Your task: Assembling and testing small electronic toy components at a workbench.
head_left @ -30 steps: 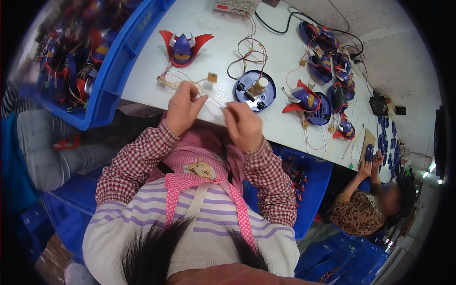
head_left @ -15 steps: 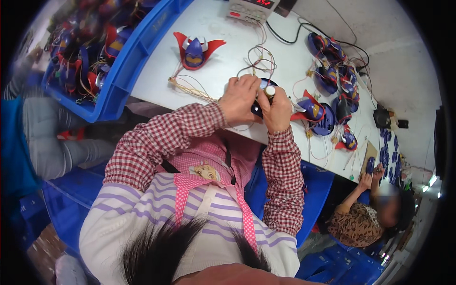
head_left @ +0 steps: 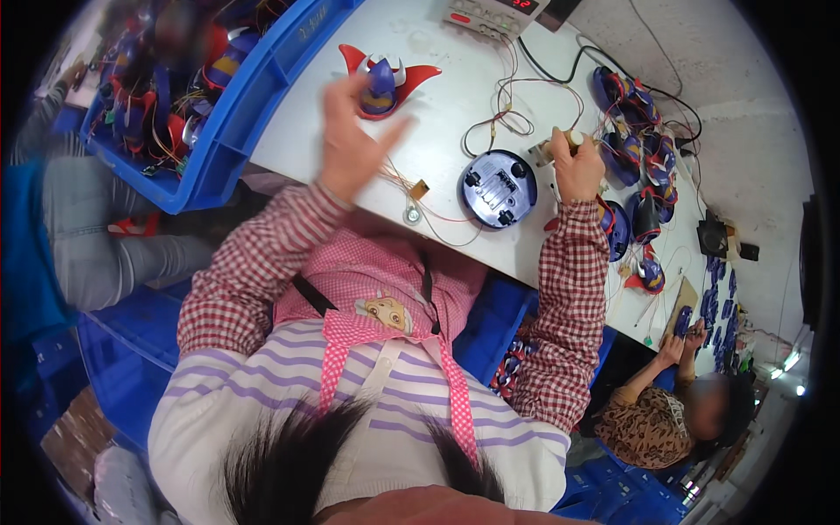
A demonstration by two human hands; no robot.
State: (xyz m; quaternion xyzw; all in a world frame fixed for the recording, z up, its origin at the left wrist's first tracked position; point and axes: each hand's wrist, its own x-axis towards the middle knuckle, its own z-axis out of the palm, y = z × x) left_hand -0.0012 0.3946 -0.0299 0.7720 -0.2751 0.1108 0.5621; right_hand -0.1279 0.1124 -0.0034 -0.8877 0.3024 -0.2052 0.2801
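My left hand (head_left: 350,144) is raised over the table edge with its fingers apart, blurred by motion and holding nothing. Just beyond it stands a blue toy head with red wings and silver horns (head_left: 381,87). My right hand (head_left: 577,173) is closed around a short object with a pale round end (head_left: 574,138); its kind is hard to make out. Between my hands a round dark blue base (head_left: 499,191) lies on the table, showing a face with black fittings. Thin wires with a small tan board (head_left: 421,189) and a silver disc (head_left: 412,213) lie near the front edge.
A blue crate (head_left: 236,122) full of winged toy parts stands at the left. Several toy heads (head_left: 623,157) lie at the right. A power supply (head_left: 490,16) with leads sits at the back. Farther right, a person (head_left: 652,420) handles a blue part.
My hands have moved apart: the left up and leftward toward the winged toy head, the right to the right with the pale-ended object. The round base, covered before, now lies uncovered.
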